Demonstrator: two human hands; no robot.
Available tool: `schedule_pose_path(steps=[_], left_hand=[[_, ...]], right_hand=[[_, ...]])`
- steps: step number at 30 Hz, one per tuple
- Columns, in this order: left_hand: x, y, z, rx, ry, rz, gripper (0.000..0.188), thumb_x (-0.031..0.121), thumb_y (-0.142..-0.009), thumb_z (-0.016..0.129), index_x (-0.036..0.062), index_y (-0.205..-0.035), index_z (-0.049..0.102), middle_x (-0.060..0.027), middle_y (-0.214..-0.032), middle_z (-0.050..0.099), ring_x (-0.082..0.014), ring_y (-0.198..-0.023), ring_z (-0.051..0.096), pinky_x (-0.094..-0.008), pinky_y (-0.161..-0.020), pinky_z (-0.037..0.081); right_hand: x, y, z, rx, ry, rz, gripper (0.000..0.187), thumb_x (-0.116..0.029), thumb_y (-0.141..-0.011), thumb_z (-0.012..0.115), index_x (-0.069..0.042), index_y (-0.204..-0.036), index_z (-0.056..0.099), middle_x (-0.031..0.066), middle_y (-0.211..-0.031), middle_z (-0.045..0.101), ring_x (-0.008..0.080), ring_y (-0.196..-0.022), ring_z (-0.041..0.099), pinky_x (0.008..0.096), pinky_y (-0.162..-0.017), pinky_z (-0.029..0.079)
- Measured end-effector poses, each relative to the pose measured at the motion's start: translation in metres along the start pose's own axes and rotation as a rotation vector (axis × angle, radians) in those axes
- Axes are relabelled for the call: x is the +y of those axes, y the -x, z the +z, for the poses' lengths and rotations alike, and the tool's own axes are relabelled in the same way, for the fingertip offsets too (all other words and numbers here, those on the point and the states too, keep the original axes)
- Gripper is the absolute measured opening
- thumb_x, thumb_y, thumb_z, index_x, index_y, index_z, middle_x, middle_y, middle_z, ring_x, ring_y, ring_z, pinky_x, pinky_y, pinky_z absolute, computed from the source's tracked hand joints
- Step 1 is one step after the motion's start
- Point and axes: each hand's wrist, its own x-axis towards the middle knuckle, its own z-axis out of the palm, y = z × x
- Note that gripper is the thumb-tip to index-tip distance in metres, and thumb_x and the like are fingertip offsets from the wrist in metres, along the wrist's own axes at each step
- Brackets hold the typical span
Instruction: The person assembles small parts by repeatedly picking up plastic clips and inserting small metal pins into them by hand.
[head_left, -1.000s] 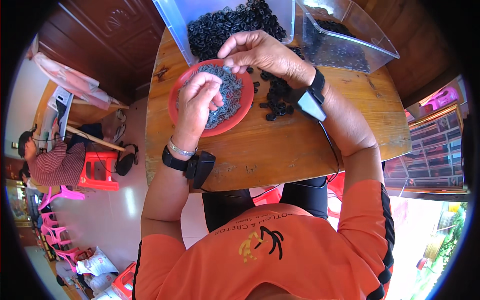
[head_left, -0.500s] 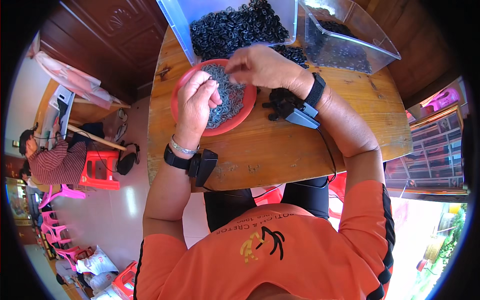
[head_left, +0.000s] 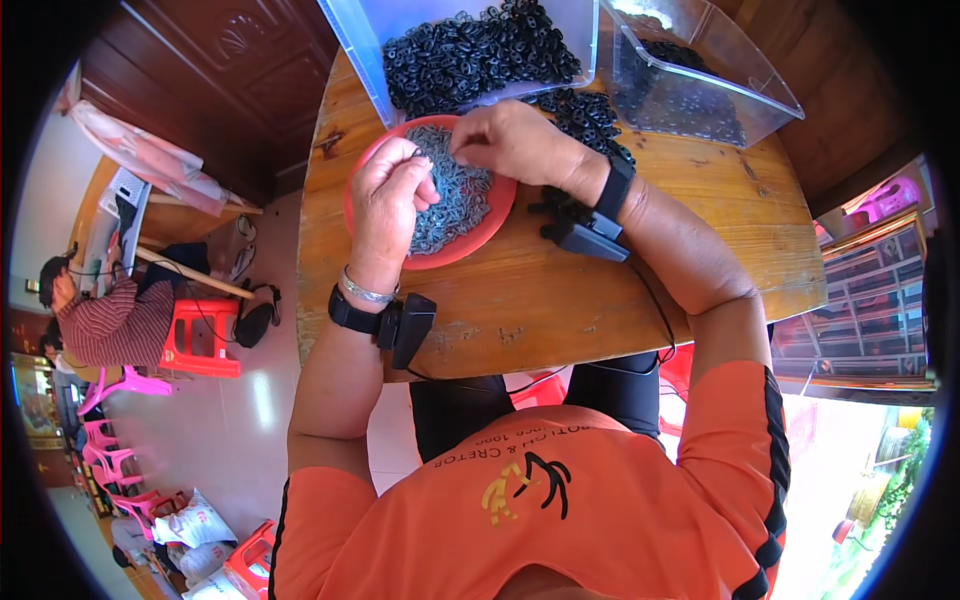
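My left hand (head_left: pixel 385 195) is closed in a pinch over the left part of a red basin (head_left: pixel 497 222). A small dark piece, ring-like at its edge, shows at the fingertips. Small grey metal-looking pieces (head_left: pixel 455 212) fill the basin in a heap. Over the basin's far right side, my right hand (head_left: pixel 512 142) has thumb and fingers pressed together. What it holds, if anything, is too small to tell. Just beyond that hand lies a loose pile of black oval link-like pieces (head_left: pixel 582 112). More dark pieces (head_left: pixel 560 208) lie below the right wrist, partly hidden by the strapped device.
A clear plastic bin (head_left: pixel 597 45) of black pieces stands behind the basin, and a second clear bin (head_left: pixel 760 85) is to its right. Cables run from both wrist devices across the wooden table (head_left: pixel 720 240). At left, another person (head_left: pixel 115 325) sits by a red stool (head_left: pixel 200 340).
My right hand has shifted slightly right and down, its fingers now pinched and less blurred. The left hand stays nearly in place, with the dark piece at its fingertips more visible.
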Motion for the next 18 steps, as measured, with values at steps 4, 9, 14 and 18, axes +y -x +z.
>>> schedule_pose_path(steps=[4,9,14,18], left_hand=[[0.001,-0.001,-0.001,0.012,0.033,-0.001,0.013,0.012,-0.087,0.051,0.0032,-0.080,0.056,-0.0007,-0.062,0.055,-0.0068,-0.056,0.051,-0.0195,-0.051,0.040],[-0.002,-0.001,-0.001,-0.040,0.053,0.022,0.014,0.014,-0.089,0.050,0.0034,-0.082,0.056,-0.0005,-0.062,0.055,-0.0063,-0.056,0.051,-0.0193,-0.051,0.040],[-0.002,0.000,0.001,-0.070,-0.084,0.111,0.012,0.010,-0.089,0.050,0.0027,-0.081,0.053,0.0002,-0.063,0.052,-0.0059,-0.056,0.048,-0.0199,-0.052,0.039],[0.003,0.002,0.002,-0.045,-0.202,0.195,0.010,0.008,-0.089,0.050,0.0021,-0.081,0.051,-0.0005,-0.063,0.051,-0.0069,-0.056,0.047,-0.0224,-0.052,0.040]], right_hand=[[0.005,-0.005,-0.009,-0.041,-0.484,0.043,0.014,-0.011,-0.087,0.063,-0.003,-0.098,0.065,0.0033,-0.086,0.066,0.0095,-0.081,0.059,0.0252,-0.077,0.047],[-0.010,-0.002,-0.020,-0.033,-0.355,-0.009,0.015,-0.014,-0.089,0.061,-0.002,-0.098,0.064,0.0038,-0.083,0.066,0.0108,-0.079,0.059,0.0268,-0.076,0.048],[-0.019,0.002,-0.031,-0.027,-0.152,-0.074,0.016,-0.015,-0.087,0.062,-0.004,-0.097,0.064,0.0062,-0.085,0.067,0.0148,-0.078,0.063,0.0287,-0.073,0.049],[-0.020,0.003,-0.035,0.000,-0.044,-0.139,0.013,-0.014,-0.085,0.064,-0.005,-0.094,0.064,0.0086,-0.085,0.066,0.0228,-0.078,0.065,0.0326,-0.069,0.050]])
